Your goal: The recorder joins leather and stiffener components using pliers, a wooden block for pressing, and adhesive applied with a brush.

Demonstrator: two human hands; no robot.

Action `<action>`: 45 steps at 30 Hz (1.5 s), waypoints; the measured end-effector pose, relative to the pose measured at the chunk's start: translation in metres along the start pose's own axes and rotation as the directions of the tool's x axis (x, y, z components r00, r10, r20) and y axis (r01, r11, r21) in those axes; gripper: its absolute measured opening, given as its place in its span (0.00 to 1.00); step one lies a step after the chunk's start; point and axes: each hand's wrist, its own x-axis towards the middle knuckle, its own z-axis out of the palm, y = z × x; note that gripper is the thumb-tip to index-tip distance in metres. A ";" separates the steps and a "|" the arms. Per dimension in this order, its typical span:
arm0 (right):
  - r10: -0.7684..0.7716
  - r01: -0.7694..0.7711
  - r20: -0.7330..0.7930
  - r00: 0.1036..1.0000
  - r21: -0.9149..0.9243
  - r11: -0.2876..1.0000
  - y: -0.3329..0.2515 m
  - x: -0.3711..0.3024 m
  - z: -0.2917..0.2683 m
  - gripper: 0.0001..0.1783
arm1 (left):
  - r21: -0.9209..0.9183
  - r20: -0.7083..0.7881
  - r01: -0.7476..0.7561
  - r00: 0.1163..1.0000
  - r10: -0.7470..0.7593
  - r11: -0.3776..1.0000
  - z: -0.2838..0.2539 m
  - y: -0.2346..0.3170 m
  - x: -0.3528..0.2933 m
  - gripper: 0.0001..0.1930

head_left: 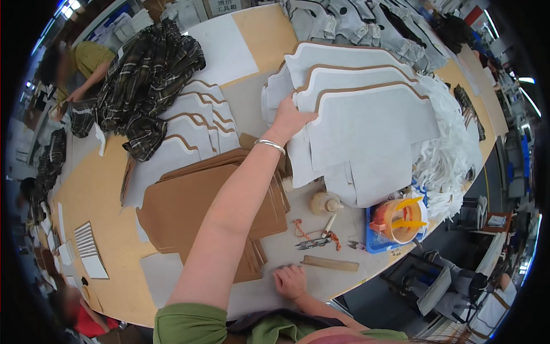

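Note:
My left hand [291,118] reaches far across the table, its thumb on top and its fingers hidden under the left edge of a white fabric panel [366,129] with a brown-trimmed upper edge. That panel overlaps several similar white panels fanned out behind it. Near the table's front edge rests my right hand [290,281], its fingers curled in a loose fist; nothing shows in it. Under my left forearm lies a stack of brown cut pieces [189,200]. Thread snips [313,243] with an orange cord lie just beyond my right hand, beside a flat tan strip [330,263].
A small round pot [325,203] stands near a blue tray [375,243] holding an orange container [395,221] with yellow-handled tools. White strips [444,166] are heaped at right. Dark plaid cloth [152,74] and more trimmed panels [200,120] lie at left. Other people work around the table.

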 end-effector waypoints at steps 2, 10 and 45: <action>0.002 -0.001 0.009 1.000 -0.016 1.000 -0.002 -0.007 0.001 0.04 | -0.023 -0.021 -0.075 0.997 0.075 0.997 -0.006 0.024 -0.012 0.29; -0.016 0.014 -0.038 0.999 -0.053 0.999 -0.003 -0.019 0.008 0.03 | -0.046 -0.002 -0.291 0.957 0.291 0.956 -0.125 0.191 -0.131 0.24; 0.112 -0.205 -0.223 0.968 -0.451 0.869 -0.074 -0.075 0.061 0.21 | -0.094 -0.626 0.621 0.571 -0.531 0.778 -0.503 -0.071 -0.753 0.25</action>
